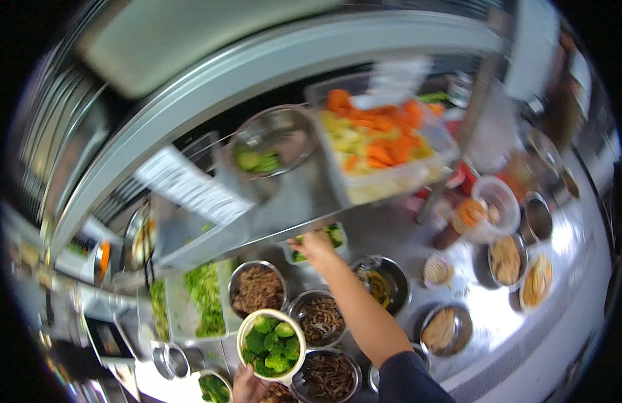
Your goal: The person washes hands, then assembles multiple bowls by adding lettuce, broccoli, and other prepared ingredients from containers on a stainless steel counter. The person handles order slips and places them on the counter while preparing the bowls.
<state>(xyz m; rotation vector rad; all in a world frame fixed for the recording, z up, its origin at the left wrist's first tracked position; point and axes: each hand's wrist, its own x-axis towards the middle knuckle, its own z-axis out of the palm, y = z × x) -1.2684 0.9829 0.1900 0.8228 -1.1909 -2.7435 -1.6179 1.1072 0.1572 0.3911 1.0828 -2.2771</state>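
Note:
My left hand (248,385) grips a pale round bowl (241,338) by its near edge, with its fingers partly hidden under it. Broccoli florets (272,346) fill that bowl, which hovers over the metal bowls. My right arm stretches forward across the counter. At its end my right hand (315,248) dips into a white rectangular container (342,236) of green vegetable pieces (334,234), below the shelf. Its fingers are curled together among the greens; what they pinch is too blurred to name.
Metal bowls hold brown minced meat (258,287), sliced mushrooms (319,317) and dark strips (325,376). Shredded lettuce (206,299) fills a clear tub at left. Overhead, a steel shelf (284,211) carries a tub of orange and yellow chunks (385,144). Sauce bottles (464,218) stand at right.

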